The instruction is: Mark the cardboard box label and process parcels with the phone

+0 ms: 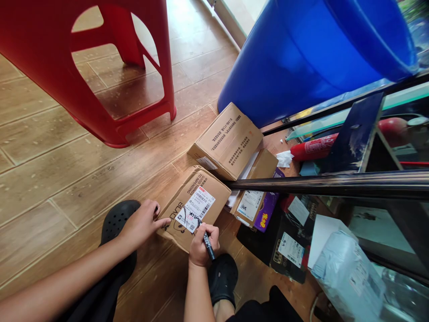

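Observation:
A small cardboard box (191, 203) lies on the wooden floor in front of me, a white shipping label (196, 208) on its top. My right hand (203, 245) is closed around a black marker pen (206, 239), its tip touching the label's lower edge, where dark scribbles show. My left hand (142, 223) rests against the box's left side, fingers curled and one finger stretched along the edge, steadying it.
A larger cardboard box (228, 141) and further parcels (254, 192) lie behind. A red plastic stool (100, 67) stands at the upper left, a blue bin (311, 49) at the upper right. A glass counter with a dark rail (335, 183) and a grey mailer bag (348, 273) are on the right.

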Action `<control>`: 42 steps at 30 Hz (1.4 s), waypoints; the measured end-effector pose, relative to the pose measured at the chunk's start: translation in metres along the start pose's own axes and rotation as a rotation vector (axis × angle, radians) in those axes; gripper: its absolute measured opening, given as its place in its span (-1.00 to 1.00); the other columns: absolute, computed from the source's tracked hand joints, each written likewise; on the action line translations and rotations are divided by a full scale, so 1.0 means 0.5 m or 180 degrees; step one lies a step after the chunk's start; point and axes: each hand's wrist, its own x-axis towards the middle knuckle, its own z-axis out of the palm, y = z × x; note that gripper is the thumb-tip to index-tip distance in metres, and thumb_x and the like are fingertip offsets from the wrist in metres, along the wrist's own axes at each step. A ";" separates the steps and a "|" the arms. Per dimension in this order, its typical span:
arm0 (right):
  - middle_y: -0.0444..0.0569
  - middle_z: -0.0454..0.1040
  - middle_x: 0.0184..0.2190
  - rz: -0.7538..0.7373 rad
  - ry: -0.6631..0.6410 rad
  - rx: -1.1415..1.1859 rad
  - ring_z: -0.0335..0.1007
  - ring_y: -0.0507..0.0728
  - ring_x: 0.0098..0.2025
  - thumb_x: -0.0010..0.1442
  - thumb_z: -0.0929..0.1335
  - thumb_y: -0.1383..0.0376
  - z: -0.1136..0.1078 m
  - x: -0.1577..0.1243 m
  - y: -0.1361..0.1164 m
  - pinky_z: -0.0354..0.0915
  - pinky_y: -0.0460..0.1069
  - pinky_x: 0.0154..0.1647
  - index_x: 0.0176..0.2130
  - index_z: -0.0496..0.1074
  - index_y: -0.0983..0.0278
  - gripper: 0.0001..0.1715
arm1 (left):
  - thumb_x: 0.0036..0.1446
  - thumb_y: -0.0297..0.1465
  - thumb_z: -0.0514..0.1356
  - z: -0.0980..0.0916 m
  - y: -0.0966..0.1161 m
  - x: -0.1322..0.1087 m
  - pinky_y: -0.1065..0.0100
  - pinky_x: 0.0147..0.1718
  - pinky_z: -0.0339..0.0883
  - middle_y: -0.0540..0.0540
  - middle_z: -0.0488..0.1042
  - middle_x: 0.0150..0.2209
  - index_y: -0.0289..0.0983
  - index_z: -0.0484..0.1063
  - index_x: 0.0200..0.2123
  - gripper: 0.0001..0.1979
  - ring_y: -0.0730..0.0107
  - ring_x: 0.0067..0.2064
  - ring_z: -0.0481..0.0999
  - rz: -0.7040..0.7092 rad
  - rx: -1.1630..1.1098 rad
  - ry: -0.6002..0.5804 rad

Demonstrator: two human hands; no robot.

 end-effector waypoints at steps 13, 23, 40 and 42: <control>-0.20 0.33 -0.65 -0.0034 0.0162 0.0111 0.30 0.01 -0.63 0.23 0.29 0.26 -0.002 0.004 -0.004 0.26 -0.12 -0.55 -0.50 0.20 0.20 -0.72 | -0.05 -0.08 0.19 0.006 -0.009 0.001 0.28 -0.33 0.13 -0.01 0.24 -0.40 -0.18 0.12 -0.51 -0.64 0.24 -0.32 0.31 0.0046 -0.0037 0.0034; -0.20 0.32 -0.64 -0.0232 -0.0096 0.0285 0.32 0.00 -0.60 0.20 0.28 0.31 -0.009 -0.003 -0.008 0.28 -0.14 -0.53 -0.51 0.22 0.21 -0.75 | -0.06 -0.07 0.20 0.005 -0.010 0.002 0.27 -0.31 0.14 -0.02 0.25 -0.39 -0.18 0.13 -0.52 -0.63 0.23 -0.31 0.31 0.0049 -0.0064 0.0044; -0.20 0.32 -0.62 -0.0138 -0.0054 0.0461 0.30 0.00 -0.59 0.20 0.30 0.29 -0.005 -0.001 -0.012 0.28 -0.12 -0.53 -0.50 0.23 0.21 -0.75 | 0.01 -0.11 0.21 0.008 -0.012 -0.003 0.22 -0.30 0.26 -0.06 0.30 -0.37 -0.19 0.13 -0.49 -0.65 0.20 -0.30 0.36 0.0144 0.0175 0.0071; -0.19 0.35 -0.60 -0.0049 -0.0004 0.0494 0.31 0.00 -0.58 0.20 0.33 0.27 -0.006 0.000 -0.016 0.28 -0.12 -0.53 -0.46 0.28 0.23 -0.78 | 0.03 -0.12 0.20 0.009 -0.009 -0.011 0.13 -0.19 0.30 -0.20 0.33 -0.24 -0.21 0.16 -0.45 -0.67 0.07 -0.17 0.38 0.0319 0.0422 0.0390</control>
